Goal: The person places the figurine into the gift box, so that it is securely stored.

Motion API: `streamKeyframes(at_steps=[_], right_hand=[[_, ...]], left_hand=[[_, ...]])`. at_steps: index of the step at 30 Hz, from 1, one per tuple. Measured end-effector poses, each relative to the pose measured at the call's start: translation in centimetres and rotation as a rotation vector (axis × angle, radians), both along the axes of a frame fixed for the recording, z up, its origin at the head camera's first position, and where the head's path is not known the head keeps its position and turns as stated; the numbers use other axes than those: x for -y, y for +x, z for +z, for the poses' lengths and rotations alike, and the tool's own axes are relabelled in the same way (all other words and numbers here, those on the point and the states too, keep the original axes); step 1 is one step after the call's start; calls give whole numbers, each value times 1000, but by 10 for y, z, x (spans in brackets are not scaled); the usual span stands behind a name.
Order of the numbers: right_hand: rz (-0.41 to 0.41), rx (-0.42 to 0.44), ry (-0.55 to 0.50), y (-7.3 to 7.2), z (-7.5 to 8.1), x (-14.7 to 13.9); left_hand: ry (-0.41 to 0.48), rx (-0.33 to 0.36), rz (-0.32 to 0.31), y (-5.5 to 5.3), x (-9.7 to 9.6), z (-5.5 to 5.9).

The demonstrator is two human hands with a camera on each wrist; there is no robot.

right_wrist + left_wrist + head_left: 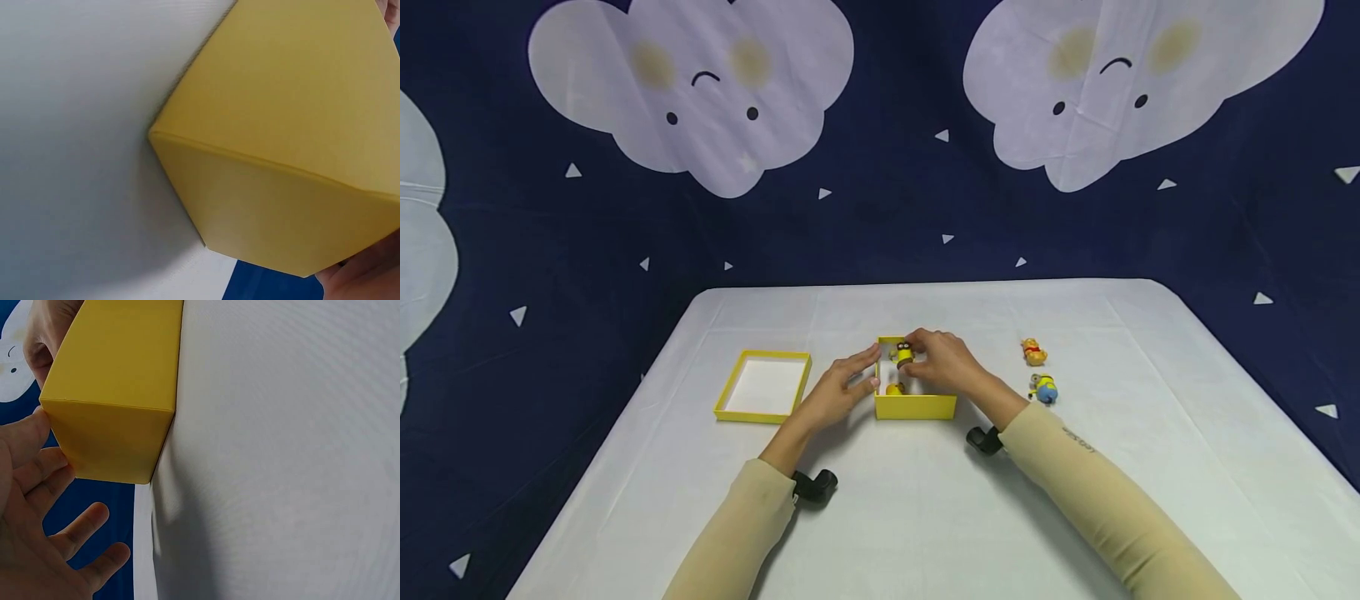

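A yellow open box (915,407) with a white inside stands in the middle of the table. My left hand (838,392) touches its left wall with extended, spread fingers; in the left wrist view the left hand (44,500) meets the box's side (112,440) at thumb and fingertips. Reaching over the right wall, my right hand (947,360) pinches a small yellow-and-brown minion figure (904,356) inside the box. Another yellow figure (895,389) sits nearer the front wall, partly hidden by it. Only the box's outside (281,81) and part of the right hand (369,278) show in the right wrist view.
A shallow yellow lid (764,386), white inside up, lies left of the box. To the right are a Winnie-the-Pooh figure (1033,352) and a blue-and-yellow minion figure (1044,389). A white cloth (895,517) covers the table; a dark blue cloud-patterned curtain (895,217) hangs behind.
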State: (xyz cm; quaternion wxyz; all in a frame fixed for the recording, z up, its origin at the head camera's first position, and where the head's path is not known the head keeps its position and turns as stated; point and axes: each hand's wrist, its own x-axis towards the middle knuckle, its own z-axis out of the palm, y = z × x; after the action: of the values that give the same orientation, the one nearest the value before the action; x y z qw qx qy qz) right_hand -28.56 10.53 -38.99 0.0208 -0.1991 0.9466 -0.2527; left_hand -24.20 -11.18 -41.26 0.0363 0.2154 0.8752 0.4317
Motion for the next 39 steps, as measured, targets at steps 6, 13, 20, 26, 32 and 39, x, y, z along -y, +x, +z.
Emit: streamKeyframes(at_steps=[6, 13, 20, 26, 32, 39], right_hand=[[34, -10, 3, 3, 1, -2], [94, -91, 13, 7, 2, -8], [114, -170, 24, 10, 1, -15], [104, -195, 21, 12, 1, -21], [117, -208, 62, 12, 0, -25], [186, -190, 136, 10, -4, -25]], left_hand=[[2, 13, 6, 0, 1, -1], [6, -15, -8, 0, 1, -1], [6, -25, -16, -1, 0, -2], [6, -32, -27, -1, 1, -3], [5, -32, -26, -1, 1, -2], [-6, -36, -26, -1, 1, -2]])
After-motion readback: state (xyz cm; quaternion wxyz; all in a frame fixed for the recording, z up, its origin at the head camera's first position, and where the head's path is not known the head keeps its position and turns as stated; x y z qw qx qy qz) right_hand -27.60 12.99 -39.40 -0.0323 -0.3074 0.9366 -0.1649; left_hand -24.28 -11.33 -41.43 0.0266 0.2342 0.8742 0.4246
